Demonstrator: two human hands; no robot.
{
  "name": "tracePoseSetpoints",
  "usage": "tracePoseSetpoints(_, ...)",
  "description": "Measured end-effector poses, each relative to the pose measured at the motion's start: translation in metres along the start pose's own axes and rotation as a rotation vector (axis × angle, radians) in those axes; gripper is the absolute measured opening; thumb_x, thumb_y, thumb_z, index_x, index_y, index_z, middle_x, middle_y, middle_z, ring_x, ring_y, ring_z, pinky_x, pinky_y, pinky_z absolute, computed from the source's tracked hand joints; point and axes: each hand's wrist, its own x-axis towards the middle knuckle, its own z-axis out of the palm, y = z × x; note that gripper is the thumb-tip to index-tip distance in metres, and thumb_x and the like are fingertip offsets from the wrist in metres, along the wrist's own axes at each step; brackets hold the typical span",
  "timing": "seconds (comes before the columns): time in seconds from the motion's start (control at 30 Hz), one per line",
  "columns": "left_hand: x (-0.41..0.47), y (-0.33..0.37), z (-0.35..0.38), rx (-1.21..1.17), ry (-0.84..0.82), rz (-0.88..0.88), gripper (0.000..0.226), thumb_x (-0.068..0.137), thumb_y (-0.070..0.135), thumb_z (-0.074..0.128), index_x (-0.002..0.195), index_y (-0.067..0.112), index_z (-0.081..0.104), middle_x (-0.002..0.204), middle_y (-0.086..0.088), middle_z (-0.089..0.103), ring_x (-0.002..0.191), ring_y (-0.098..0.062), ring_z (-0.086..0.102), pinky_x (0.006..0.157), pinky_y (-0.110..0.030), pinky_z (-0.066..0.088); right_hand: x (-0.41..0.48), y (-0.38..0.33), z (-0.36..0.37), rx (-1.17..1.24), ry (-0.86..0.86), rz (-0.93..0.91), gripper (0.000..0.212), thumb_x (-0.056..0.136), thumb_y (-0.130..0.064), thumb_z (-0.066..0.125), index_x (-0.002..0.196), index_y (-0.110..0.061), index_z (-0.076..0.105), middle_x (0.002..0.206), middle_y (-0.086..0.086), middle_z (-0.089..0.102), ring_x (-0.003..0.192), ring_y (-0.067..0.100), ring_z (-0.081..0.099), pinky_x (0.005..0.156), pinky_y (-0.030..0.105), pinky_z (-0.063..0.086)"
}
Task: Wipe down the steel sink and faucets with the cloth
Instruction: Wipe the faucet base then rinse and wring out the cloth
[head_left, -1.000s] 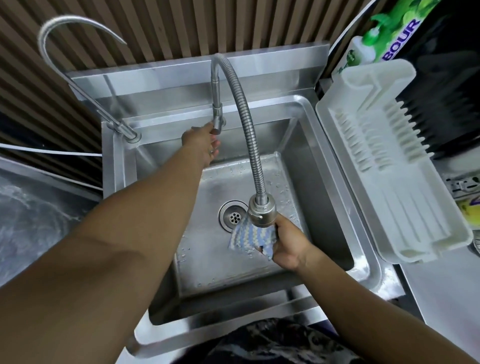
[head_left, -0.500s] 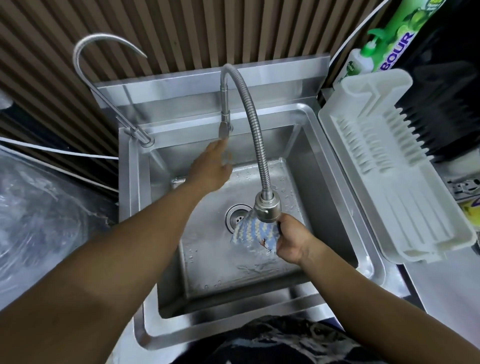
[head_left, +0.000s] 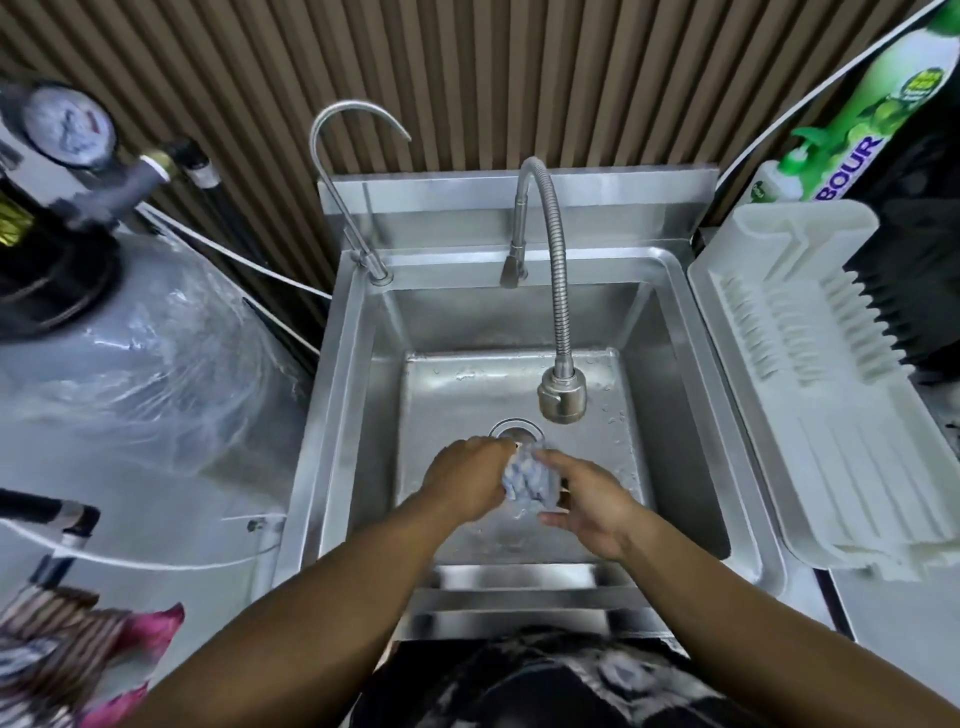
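Cloth (head_left: 529, 479) is bunched between left hand (head_left: 467, 480), clenched on it, and right hand (head_left: 587, 501), fingers loosely closed, over sink (head_left: 358, 415) drain, presumably for wringing.

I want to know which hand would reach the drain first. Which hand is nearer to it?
Left. The left hand has its fingertips at the drain rim, just below-left of it. The right hand sits lower and to the right. Both grip the cloth.

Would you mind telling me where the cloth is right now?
In the head view, the cloth is bunched between the left hand and the right hand, low in the sink basin, just in front of the drain.
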Motion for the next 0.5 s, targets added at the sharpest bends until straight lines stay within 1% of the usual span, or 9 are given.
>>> tracePoseSetpoints(0.07, -0.003, 0.0, -0.009, 0.047, 0.015, 0.048, 0.039, 0.082, 0.021, 0.064, 0.12, 0.022, 0.055, 0.118, -0.005, 0.062, 0.105, -0.034, 0.061, 0.083, -0.035, 0.047, -0.003, 0.003, -0.014, 0.227, -0.071, 0.106, 0.049, 0.094, -0.054, 0.053, 0.115, -0.014, 0.07, 0.111, 0.012, 0.072, 0.097, 0.028, 0.067, 0.089, 0.043, 0.052)
tracePoseSetpoints(0.13, -0.004, 0.006, -0.014, 0.131, 0.043, 0.125, 0.044, 0.081, 0.023, 0.068, 0.123, 0.022, 0.055, 0.117, -0.003, 0.058, 0.101, -0.031, 0.061, 0.078, -0.034, 0.047, -0.004, 0.006, -0.023, 0.309, -0.186, 0.217, 0.071, 0.09, -0.066, 0.048, 0.126, -0.007, 0.064, 0.126, 0.021, 0.066, 0.109, 0.039, 0.066, 0.096, 0.049, 0.052)
tracePoseSetpoints(0.17, -0.003, 0.011, -0.013, 0.183, 0.073, 0.188, 0.045, 0.08, 0.025, 0.069, 0.122, 0.022, 0.055, 0.115, -0.001, 0.057, 0.1, -0.029, 0.061, 0.073, -0.033, 0.046, -0.007, 0.005, -0.024, 0.306, -0.27, 0.255, 0.076, 0.087, -0.066, 0.051, 0.129, -0.004, 0.063, 0.131, 0.024, 0.062, 0.113, 0.044, 0.064, 0.095, 0.053, 0.054)
tracePoseSetpoints(0.2, -0.003, 0.017, -0.012, 0.239, 0.1, 0.256, 0.044, 0.081, 0.027, 0.069, 0.122, 0.023, 0.056, 0.115, 0.0, 0.056, 0.1, -0.026, 0.061, 0.069, -0.033, 0.045, -0.011, 0.003, -0.022, 0.3, -0.361, 0.279, 0.077, 0.083, -0.063, 0.06, 0.128, 0.0, 0.063, 0.133, 0.027, 0.06, 0.113, 0.047, 0.063, 0.09, 0.054, 0.056)
tracePoseSetpoints(0.27, -0.002, 0.027, -0.008, 0.312, 0.102, 0.364, 0.037, 0.089, 0.031, 0.062, 0.125, 0.023, 0.057, 0.119, 0.001, 0.056, 0.106, -0.024, 0.057, 0.068, -0.034, 0.046, -0.018, -0.002, -0.02, 0.263, -0.536, 0.263, 0.076, 0.065, -0.047, 0.087, 0.116, 0.007, 0.069, 0.124, 0.031, 0.064, 0.104, 0.045, 0.068, 0.079, 0.05, 0.061)
tracePoseSetpoints(0.33, -0.001, 0.031, -0.008, 0.336, 0.073, 0.419, 0.031, 0.094, 0.029, 0.055, 0.124, 0.022, 0.057, 0.121, 0.0, 0.058, 0.109, -0.024, 0.055, 0.07, -0.035, 0.044, -0.019, -0.006, -0.024, 0.191, -0.625, 0.259, 0.071, 0.048, -0.03, 0.098, 0.102, 0.008, 0.074, 0.111, 0.029, 0.07, 0.083, 0.032, 0.074, 0.067, 0.037, 0.062)
tracePoseSetpoints(0.4, 0.0, 0.032, -0.013, 0.387, 0.045, 0.444, 0.026, 0.095, 0.028, 0.053, 0.12, 0.022, 0.058, 0.119, -0.001, 0.06, 0.107, -0.025, 0.059, 0.07, -0.034, 0.042, -0.015, -0.01, -0.031, 0.164, -0.647, 0.296, 0.062, 0.052, -0.018, 0.097, 0.1, 0.008, 0.068, 0.099, 0.023, 0.071, 0.06, 0.017, 0.064, 0.052, 0.026, 0.054)
tracePoseSetpoints(0.43, 0.0, 0.034, -0.017, 0.424, 0.037, 0.448, 0.025, 0.096, 0.028, 0.052, 0.118, 0.021, 0.059, 0.117, -0.002, 0.062, 0.104, -0.026, 0.061, 0.069, -0.033, 0.041, -0.013, -0.013, -0.03, 0.115, -0.645, 0.296, 0.052, 0.057, -0.013, 0.095, 0.095, 0.004, 0.064, 0.087, 0.016, 0.069, 0.054, 0.012, 0.056, 0.047, 0.021, 0.047)
tracePoseSetpoints(0.5, -0.001, 0.042, -0.024, 0.503, 0.002, 0.419, 0.022, 0.096, 0.027, 0.052, 0.113, 0.017, 0.061, 0.111, -0.004, 0.066, 0.098, -0.029, 0.064, 0.064, -0.032, 0.038, -0.01, -0.015, -0.025, -0.143, -0.555, 0.227, 0.031, 0.07, -0.002, 0.083, 0.077, -0.01, 0.055, 0.062, 0.003, 0.053, 0.046, 0.007, 0.042, 0.043, 0.017, 0.031)
